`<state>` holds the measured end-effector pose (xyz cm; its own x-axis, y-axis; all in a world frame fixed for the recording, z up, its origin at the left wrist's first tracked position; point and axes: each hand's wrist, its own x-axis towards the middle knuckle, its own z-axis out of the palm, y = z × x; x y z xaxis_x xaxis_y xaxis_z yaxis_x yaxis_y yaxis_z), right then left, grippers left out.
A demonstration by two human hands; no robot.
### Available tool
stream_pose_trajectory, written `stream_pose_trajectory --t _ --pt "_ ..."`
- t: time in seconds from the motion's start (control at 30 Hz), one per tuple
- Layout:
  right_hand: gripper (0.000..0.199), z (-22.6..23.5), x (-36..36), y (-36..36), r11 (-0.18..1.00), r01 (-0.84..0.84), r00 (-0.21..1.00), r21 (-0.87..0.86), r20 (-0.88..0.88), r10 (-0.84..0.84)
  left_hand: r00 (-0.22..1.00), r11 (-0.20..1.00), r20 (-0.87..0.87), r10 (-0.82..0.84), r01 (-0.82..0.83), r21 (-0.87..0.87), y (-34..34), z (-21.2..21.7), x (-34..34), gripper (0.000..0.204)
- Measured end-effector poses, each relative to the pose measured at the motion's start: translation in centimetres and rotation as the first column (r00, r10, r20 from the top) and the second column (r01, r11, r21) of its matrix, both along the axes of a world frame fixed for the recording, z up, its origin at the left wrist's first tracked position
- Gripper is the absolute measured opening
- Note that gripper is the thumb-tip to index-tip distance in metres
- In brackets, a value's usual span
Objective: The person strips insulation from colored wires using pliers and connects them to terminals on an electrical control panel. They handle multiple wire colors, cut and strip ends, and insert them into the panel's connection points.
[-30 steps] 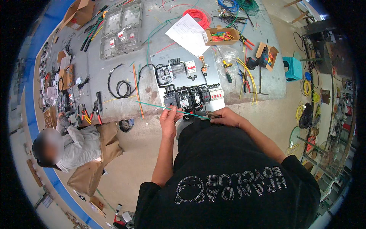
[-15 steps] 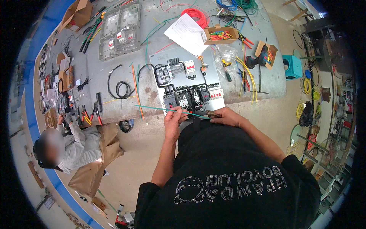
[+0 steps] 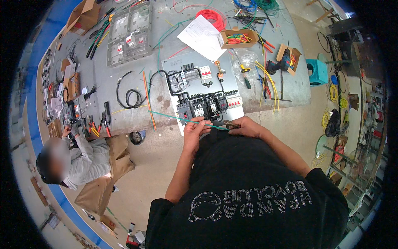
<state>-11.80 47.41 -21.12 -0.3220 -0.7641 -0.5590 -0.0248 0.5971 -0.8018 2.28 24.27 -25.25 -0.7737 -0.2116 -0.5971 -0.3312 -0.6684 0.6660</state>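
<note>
My left hand pinches a thin green wire just in front of my body, and the wire's free end points left over the table edge. My right hand is closed on a small dark tool that looks like pliers, at the wire's right end. Its jaws are too small to make out. Beyond my hands lies a grey metal mounting plate carrying circuit breakers, a terminal block and black wiring.
Sheets of paper, a box of coloured wires, a drill and yellow wires lie beyond the plate. Left are a coiled black cable and a clear-lidded enclosure. A co-worker sits at the left table edge.
My left hand has slid slightly right along the green wire, toward my right hand. The wire's left end has dipped a little at the middle. My right hand stays in place.
</note>
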Motion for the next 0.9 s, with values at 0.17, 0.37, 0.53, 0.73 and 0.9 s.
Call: stream_pose_trajectory --t 0.17,0.37,0.53,0.73,0.9 --pt "0.026 -1.3 -0.3 0.4 0.996 -0.085 0.991 -0.007 -0.103 0.084 1.000 1.000 -0.010 -0.026 0.026 0.009 -0.2 -0.2 0.1 0.024" --pt "0.028 -1.3 -0.1 0.4 0.997 -0.046 0.992 -0.063 -0.123 0.038 0.999 0.999 -0.018 -0.036 0.035 -0.024 -0.2 -0.2 0.1 0.022" --pt "0.030 -0.5 -0.3 0.2 0.997 -0.061 0.992 -0.042 -0.115 0.055 0.999 0.998 0.008 -0.048 0.049 -0.038 -0.2 0.0 0.1 0.022" --pt "0.028 -0.4 -0.4 0.4 0.996 -0.072 0.989 -0.046 -0.133 0.066 0.999 0.999 0.010 -0.048 0.048 -0.009 0.2 0.2 -0.3 0.023" --pt "0.023 -0.5 -0.1 0.7 0.997 -0.036 0.993 -0.067 -0.112 0.029 0.998 0.998 0.022 -0.053 0.054 -0.027 0.3 0.3 -0.3 0.023"
